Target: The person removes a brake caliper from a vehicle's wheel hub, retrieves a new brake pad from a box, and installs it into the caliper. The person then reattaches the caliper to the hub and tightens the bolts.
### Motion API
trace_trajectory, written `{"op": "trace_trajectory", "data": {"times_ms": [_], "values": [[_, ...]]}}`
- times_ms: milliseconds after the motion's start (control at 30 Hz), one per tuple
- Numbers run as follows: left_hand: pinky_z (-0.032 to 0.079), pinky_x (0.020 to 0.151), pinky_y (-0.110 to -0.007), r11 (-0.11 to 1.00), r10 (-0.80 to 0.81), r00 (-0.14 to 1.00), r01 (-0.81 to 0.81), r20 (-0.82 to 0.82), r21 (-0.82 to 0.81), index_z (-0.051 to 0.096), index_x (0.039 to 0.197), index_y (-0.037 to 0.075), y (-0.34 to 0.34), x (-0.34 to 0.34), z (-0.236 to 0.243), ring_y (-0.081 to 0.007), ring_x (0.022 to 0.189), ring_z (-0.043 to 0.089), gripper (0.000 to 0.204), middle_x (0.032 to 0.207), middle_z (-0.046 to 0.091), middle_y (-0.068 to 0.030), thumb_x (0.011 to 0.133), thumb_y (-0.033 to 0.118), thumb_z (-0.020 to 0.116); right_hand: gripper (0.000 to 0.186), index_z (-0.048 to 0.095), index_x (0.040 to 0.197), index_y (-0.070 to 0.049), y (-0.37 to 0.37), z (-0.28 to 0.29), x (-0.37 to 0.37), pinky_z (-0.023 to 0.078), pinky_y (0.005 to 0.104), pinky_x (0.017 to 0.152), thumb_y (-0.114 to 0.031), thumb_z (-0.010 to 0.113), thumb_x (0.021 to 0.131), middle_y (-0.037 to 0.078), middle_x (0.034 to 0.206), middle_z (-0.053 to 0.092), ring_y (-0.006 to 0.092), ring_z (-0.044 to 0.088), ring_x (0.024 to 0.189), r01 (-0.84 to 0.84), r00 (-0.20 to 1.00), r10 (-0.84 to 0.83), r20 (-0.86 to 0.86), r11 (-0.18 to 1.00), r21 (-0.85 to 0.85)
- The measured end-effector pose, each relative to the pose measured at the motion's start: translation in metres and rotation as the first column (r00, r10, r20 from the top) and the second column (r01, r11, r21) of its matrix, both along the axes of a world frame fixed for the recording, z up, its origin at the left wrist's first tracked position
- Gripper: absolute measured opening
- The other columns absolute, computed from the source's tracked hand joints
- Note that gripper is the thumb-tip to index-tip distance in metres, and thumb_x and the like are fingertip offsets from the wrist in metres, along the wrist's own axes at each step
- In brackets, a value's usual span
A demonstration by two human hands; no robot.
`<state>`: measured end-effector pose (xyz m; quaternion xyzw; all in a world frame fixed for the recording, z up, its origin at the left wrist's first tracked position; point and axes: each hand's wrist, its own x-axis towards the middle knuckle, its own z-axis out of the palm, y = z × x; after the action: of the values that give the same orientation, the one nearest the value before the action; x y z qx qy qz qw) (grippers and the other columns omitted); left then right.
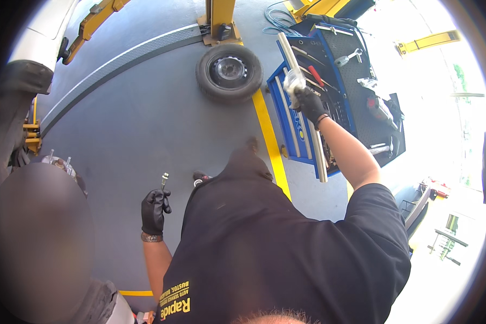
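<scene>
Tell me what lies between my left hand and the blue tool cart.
In the head view, your dark-clothed body comes between your left hand and the blue tool cart, then the yellow floor line nearer the cart.

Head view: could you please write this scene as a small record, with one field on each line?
Left hand: black-gloved, small metal part pinched in the fingers
Right hand: black-gloved, gripping crumpled translucent material at the open drawer
Tool cart: blue, with a dark top
Red-handled tool: in the drawer
Wheel: black tyre on dark rim, lying on the floor, left of the cart
Floor: grey, crossed by a yellow line
</scene>
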<state>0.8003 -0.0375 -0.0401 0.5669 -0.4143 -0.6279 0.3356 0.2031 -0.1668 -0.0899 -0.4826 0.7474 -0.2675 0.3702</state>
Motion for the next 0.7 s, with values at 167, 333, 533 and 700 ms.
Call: {"op": "trace_trajectory", "data": {"times_ms": [167, 333, 533, 700], "values": [[0.043, 0.053, -0.024, 0.999, 0.009, 1.0, -0.01, 0.028, 0.045, 0.065, 0.101, -0.001, -0.005, 0.018, -0.001, -0.0072, 0.054, 0.047, 0.031, 0.064, 0.049, 0.0015, 0.109, 0.026, 0.052, 0.04, 0.059, 0.119, -0.008, -0.055, 0.04, -0.037, 0.056, 0.05, 0.077, -0.041, 0.061, 0.098, 0.023, 0.11, 0.071, 0.0407, 0.072, 0.092, 0.052, 0.609, -0.23, -0.759, 0.967, -0.251], [0.043, 0.053, -0.024, 0.999, 0.019, 0.997, -0.022, 0.08, 0.027, 0.065, 0.101, -0.001, -0.02, 0.003, 0.001, -0.0073, 0.054, 0.047, 0.029, 0.065, 0.05, 0.0014, 0.108, 0.025, 0.054, 0.038, 0.068, 0.124, -0.011, -0.124, 0.039, -0.078, 0.058, 0.0484, 0.083, -0.038, 0.064, 0.096, 0.02, 0.125, 0.067, 0.0374, 0.071, 0.105, 0.077, 0.225, 0.18, -0.957, 0.976, 0.202], [0.044, 0.053, -0.024, 0.997, 0.061, 0.998, -0.062, 0.017, 0.047, 0.065, 0.102, -0.002, -0.027, -0.035, 0.008, -0.0073, 0.055, 0.048, 0.029, 0.065, 0.051, 0.0015, 0.107, 0.024, 0.056, 0.055, 0.07, 0.127, -0.009, -0.173, 0.005, -0.083, 0.05, 0.0484, 0.105, -0.051, 0.048, 0.099, 0.01, 0.144, 0.061, 0.0333, 0.059, 0.131, 0.264, 0.791, -0.004, -0.612, 0.904, 0.335], [0.045, 0.055, -0.025, 0.989, 0.143, 0.986, -0.146, 0.089, 0.018, 0.065, 0.104, -0.004, -0.037, -0.062, 0.017, -0.0074, 0.057, 0.049, 0.026, 0.069, 0.054, -0.0003, 0.106, 0.02, 0.056, 0.065, 0.065, 0.134, -0.007, -0.169, 0.0, -0.085, 0.046, 0.0501, 0.108, -0.058, 0.047, 0.097, 0.018, 0.143, 0.06, 0.039, 0.058, 0.131, 0.281, 0.697, -0.043, -0.716, 0.934, 0.218]]}}
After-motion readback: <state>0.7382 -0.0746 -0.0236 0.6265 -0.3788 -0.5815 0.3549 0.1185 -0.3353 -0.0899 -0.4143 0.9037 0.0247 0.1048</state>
